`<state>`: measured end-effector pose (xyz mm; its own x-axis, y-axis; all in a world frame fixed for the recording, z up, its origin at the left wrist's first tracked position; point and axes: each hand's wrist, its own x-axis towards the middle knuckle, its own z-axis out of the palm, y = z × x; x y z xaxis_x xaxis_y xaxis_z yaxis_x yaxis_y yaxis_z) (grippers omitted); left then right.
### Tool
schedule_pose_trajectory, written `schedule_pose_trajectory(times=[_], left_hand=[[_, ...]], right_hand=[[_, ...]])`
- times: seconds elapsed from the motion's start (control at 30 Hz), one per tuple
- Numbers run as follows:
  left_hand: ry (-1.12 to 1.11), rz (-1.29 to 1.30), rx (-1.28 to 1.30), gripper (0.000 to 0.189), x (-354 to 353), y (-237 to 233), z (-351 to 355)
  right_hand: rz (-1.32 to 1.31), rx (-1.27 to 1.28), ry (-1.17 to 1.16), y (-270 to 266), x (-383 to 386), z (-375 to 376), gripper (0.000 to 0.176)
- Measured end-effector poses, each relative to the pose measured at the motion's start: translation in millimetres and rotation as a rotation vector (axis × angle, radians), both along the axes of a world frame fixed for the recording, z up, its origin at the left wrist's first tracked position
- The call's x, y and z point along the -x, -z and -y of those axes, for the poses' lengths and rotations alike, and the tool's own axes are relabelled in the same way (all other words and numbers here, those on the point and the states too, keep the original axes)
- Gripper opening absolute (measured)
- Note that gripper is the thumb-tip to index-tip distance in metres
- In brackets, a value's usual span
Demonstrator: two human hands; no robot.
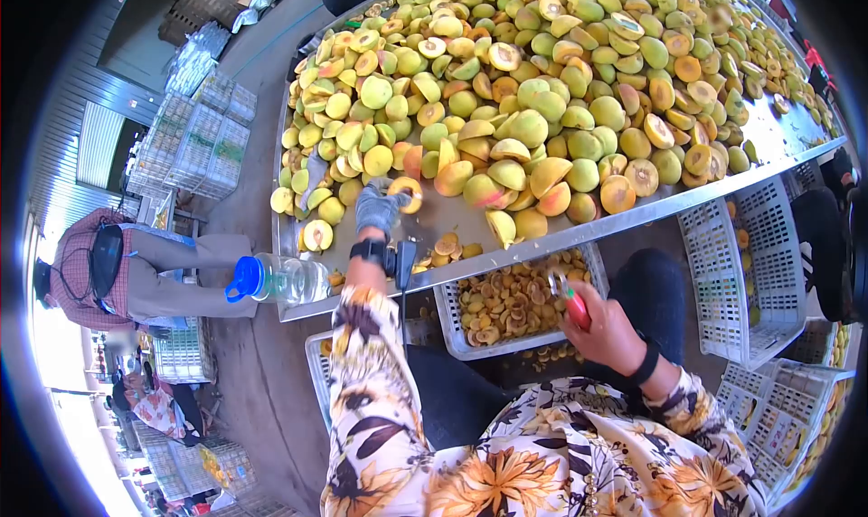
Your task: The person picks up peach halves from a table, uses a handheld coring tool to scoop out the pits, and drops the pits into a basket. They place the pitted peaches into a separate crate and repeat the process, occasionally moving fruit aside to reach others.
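My left hand [376, 211], in a grey glove, is closed on a cut peach half [407, 194] at the near side of the metal table [457, 271]. The peach half's brown, hollow-looking centre shows. My right hand [608, 333] is bare and wrapped round a small pitting tool [576, 309] with a red handle, a green band and a metal tip. It hangs over the table's front edge, apart from the fruit. Beyond my left hand, a large heap of halved peaches [506, 110] covers the table. A few small fruit pieces [447, 244] lie near the edge.
Below the table edge stands a white crate [459, 343] holding fruit scraps. A water bottle [291, 278] with a blue lid lies at the left corner. More crates [723, 273] stand at right and stacked crates [201, 146] at left, near a standing person [136, 264].
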<state>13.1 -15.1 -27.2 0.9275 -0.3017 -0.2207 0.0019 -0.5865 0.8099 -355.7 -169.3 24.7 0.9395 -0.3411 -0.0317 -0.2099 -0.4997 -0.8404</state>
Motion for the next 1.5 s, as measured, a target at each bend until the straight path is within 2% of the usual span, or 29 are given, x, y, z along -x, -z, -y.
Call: schedule_pose_trajectory(times=[0.03,0.07,0.1,0.13,0.17,0.23,0.3,0.37,0.4,0.43,0.5,0.53,0.57,0.6,0.63,0.67,0.7,0.73,0.77,0.8,0.87,0.97,1.17,1.23,1.3,1.37,1.4,1.43,1.5], left_hand=[[0.196,0.026,0.199,0.041,2,15,-14],[0.317,-0.147,0.317,0.042,39,-16,-15],[0.377,-0.244,0.276,0.045,65,-34,-21],[0.577,-0.133,0.106,0.051,82,-41,-27],[0.571,-0.145,0.107,0.051,102,-52,-28],[0.788,-0.123,0.055,0.055,138,-72,-30],[0.747,-0.122,0.148,0.055,158,-72,-37],[0.716,-0.112,0.242,0.055,175,-78,-40],[0.526,-0.205,0.314,0.052,185,-85,-41],[0.336,-0.295,0.381,0.05,196,-87,-42],[0.307,-0.144,0.865,0.043,220,-48,-39],[0.135,-0.319,0.924,0.044,232,-48,-27],[-0.043,-0.493,0.974,0.045,242,-48,-17],[-0.057,-0.434,0.969,0.045,247,-30,-16],[-0.089,-0.231,0.948,0.041,257,-14,-19],[-0.144,-0.32,1.066,0.041,255,-17,-18],[-0.2,-0.41,1.183,0.041,253,-21,-16],[-0.242,-0.518,1.297,0.041,253,-24,-17],[-0.247,-0.515,1.302,0.041,251,-25,-22],[-0.214,-0.504,1.292,0.041,247,-24,-30],[-0.192,-0.459,1.244,0.043,245,-24,-37],[-0.154,-0.349,1.119,0.04,253,-31,-36],[-0.102,-0.272,1.173,0.038,268,-26,-21],[-0.081,-0.062,1.035,0.035,274,-18,-16],[-0.081,-0.089,1.022,0.034,268,-19,-17],[0.03,-0.352,0.934,0.035,261,-21,-24],[0.139,-0.4,0.899,0.036,255,-23,-29],[0.136,-0.403,0.896,0.036,251,-23,-32],[0.217,-0.68,0.735,0.039,242,-22,-35]], right_hand=[[0.094,0.011,0.027,-2,-11,-2,0.045],[0.115,-0.039,0.011,-3,-22,-4,0.049],[0.136,-0.089,-0.006,-2,-34,-7,0.053],[0.178,-0.067,-0.032,-1,-45,-10,0.055],[0.222,-0.043,-0.06,-1,-55,-15,0.056],[0.231,-0.053,-0.137,2,-68,-23,0.055],[0.248,-0.056,-0.209,4,-70,-33,0.053],[0.191,-0.181,-0.216,8,-68,-39,0.051],[0.325,-0.22,-0.146,14,-68,-44,0.041],[0.327,-0.217,-0.143,16,-64,-46,0.041],[0.128,-0.988,0.094,5,-58,-53,0.03],[0.158,-1.084,0.177,4,-57,-60,0.023],[0.158,-1.082,0.179,4,-56,-67,0.023],[0.136,-1.071,0.212,4,-54,-75,0.021],[0.112,-1.061,0.241,4,-52,-81,0.019],[0.069,-0.895,0.178,7,-49,-84,0.018],[0.163,-0.459,0.127,18,-47,-88,0.022],[0.267,-0.33,0.117,24,-43,-91,0.024],[0.372,-0.199,0.106,23,-40,-92,0.026],[0.371,-0.197,0.099,22,-34,-91,0.026],[0.198,-0.088,-0.102,20,-20,-86,0.028],[0.14,-0.072,-0.144,18,-14,-85,0.026],[0.12,-0.124,-0.086,22,-5,-89,0.023],[0.084,-0.138,-0.084,19,-1,-93,0.022],[0.049,-0.152,-0.085,20,2,-93,0.022],[0.027,-0.124,-0.198,25,5,-90,0.022],[0.023,-0.126,-0.199,28,6,-88,0.022],[0.004,-0.131,-0.258,31,8,-86,0.022],[-0.016,-0.139,-0.318,31,7,-82,0.021]])
